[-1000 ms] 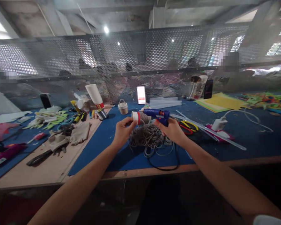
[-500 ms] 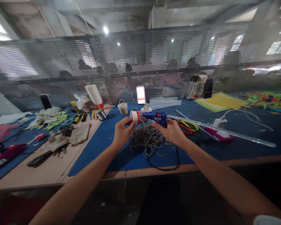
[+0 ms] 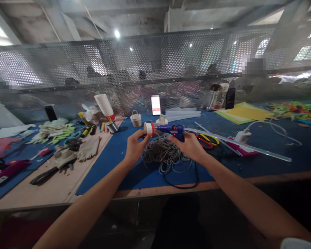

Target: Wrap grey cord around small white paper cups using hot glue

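Black cable point(image 3: 180, 187): loops near the table's front edge, on the blue mat point(image 3: 111, 152).
Grey cord heap point(image 3: 163, 154): loose coils below the hands; probably soft, light and quick to tangle, so best drawn out by a single strand.
Right hand point(image 3: 193, 147): fingers clamped round the glue gun's handle.
Left hand point(image 3: 134, 145): thumb and fingers pinched together on the paper cup's white end.
Glue gun point(image 3: 173, 130): raised above the coils, nozzle toward the cup; whether they touch I cannot tell. Likely stiff, hard plastic and hot at the tip, so the handle is the place to hold.
Glue stick point(image 3: 235, 141): long, clear, jutting far out behind the gun; likely bendy, and its weight may drag the gun backward.
Paper cup point(image 3: 148, 129): held on its side above the heap, red band showing, grey cord seemingly wound round its body. Likely light and easily crushed; a gentle grip at the firmer rim end suits it.
Small handled basket point(image 3: 136, 119): upright beyond the left hand.
Perforated metal panel point(image 3: 145, 62): stands behind everything on the table.
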A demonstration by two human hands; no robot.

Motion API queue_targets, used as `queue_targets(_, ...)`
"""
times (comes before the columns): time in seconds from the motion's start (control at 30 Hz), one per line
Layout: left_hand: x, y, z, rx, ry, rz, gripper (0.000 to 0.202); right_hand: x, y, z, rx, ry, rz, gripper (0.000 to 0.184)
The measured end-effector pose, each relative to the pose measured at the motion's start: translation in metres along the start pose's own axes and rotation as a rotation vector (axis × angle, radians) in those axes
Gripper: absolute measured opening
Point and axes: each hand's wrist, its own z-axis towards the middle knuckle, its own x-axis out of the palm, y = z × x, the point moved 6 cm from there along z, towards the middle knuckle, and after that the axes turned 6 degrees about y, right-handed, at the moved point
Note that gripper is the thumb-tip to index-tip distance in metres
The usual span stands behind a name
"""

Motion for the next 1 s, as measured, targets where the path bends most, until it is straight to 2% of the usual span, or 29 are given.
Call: queue_targets(1.0,-0.0006,0.0004,0.0012,0.027,-0.007,0.013,0.018,0.0020,-0.0043,0.0010,0.019,0.008,-0.069,0.049)
